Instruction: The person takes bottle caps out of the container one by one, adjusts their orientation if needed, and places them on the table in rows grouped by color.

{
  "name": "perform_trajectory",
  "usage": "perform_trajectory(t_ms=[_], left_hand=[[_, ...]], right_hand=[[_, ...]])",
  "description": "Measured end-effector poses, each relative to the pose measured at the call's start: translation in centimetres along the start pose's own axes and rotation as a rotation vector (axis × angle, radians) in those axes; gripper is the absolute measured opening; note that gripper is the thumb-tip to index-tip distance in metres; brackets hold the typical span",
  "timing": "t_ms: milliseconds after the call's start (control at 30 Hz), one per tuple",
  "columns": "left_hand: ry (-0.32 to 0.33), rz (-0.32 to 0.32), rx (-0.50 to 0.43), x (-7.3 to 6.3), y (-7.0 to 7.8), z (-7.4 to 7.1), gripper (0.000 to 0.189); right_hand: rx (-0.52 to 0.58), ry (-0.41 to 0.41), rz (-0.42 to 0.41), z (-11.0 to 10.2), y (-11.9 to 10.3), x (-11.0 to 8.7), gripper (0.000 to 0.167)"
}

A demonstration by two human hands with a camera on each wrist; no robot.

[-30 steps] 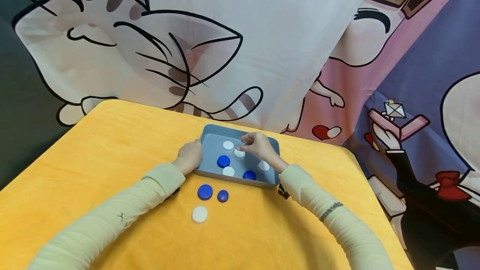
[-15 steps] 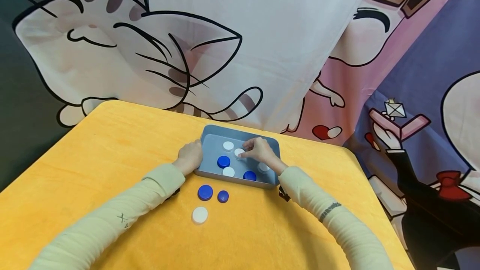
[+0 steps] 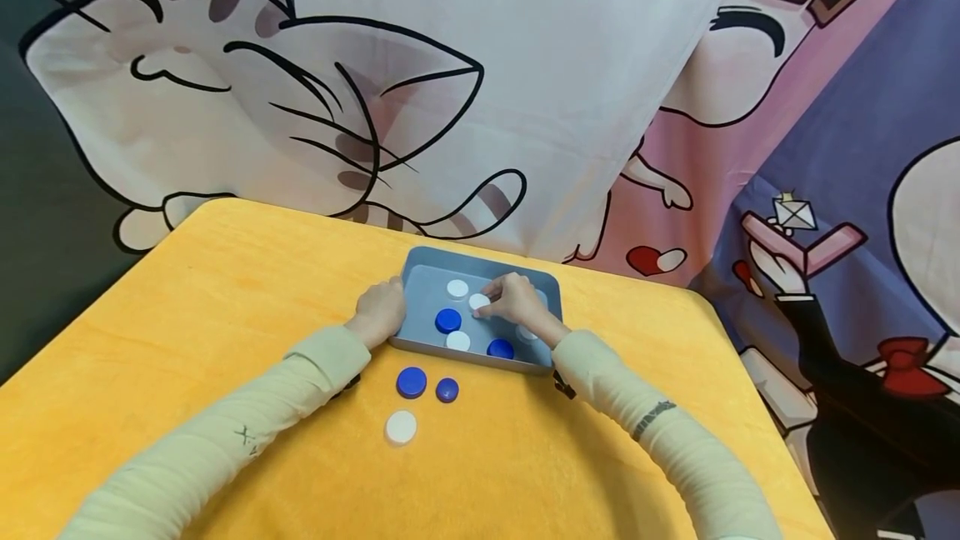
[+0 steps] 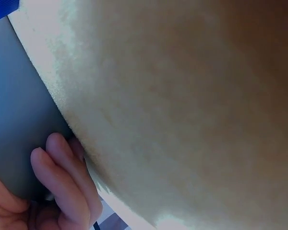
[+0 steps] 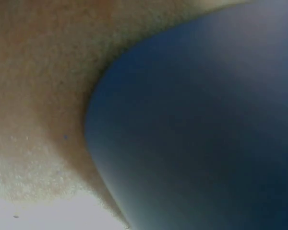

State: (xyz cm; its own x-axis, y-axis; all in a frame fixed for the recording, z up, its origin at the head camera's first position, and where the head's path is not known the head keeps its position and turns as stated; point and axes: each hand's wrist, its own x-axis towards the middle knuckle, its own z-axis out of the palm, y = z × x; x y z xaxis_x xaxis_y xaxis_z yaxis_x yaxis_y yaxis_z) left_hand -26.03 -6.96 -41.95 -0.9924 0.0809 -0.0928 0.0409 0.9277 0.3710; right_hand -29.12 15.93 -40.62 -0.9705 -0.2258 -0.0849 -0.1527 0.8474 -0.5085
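In the head view my left hand (image 3: 378, 311) grips the left side of a blue-grey tray (image 3: 422, 286). Its curled fingers (image 4: 67, 177) lie against the tray wall in the left wrist view. Reaching over the right side of the tray, my right hand (image 3: 517, 304) pinches a white bottle cap (image 3: 478, 302) between thumb and fingers. Around it in the tray lie another white cap (image 3: 457, 289), a blue cap (image 3: 448, 321), a white cap (image 3: 457, 341) and a blue cap (image 3: 500, 348). My right wrist partly hides one more white cap (image 3: 527, 332).
On the yellow tabletop (image 3: 285, 273), in front of the tray, sit a large blue cap (image 3: 411, 382), a smaller blue cap (image 3: 447, 390) and a white cap (image 3: 401, 427). A cartoon-printed cloth (image 3: 570, 65) hangs behind the table.
My right hand has come down slightly, its fingers closing on the white cap in the middle of the tray. The left hand keeps its hold on the tray.
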Motion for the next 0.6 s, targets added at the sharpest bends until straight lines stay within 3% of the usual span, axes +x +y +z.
perform_trajectory(t_ms=[600], left_hand=[[-0.002, 0.008, -0.003, -0.05, 0.1, -0.08, 0.024]], right_hand=[[-0.008, 0.016, 0.006, 0.24, -0.08, -0.1, 0.036]])
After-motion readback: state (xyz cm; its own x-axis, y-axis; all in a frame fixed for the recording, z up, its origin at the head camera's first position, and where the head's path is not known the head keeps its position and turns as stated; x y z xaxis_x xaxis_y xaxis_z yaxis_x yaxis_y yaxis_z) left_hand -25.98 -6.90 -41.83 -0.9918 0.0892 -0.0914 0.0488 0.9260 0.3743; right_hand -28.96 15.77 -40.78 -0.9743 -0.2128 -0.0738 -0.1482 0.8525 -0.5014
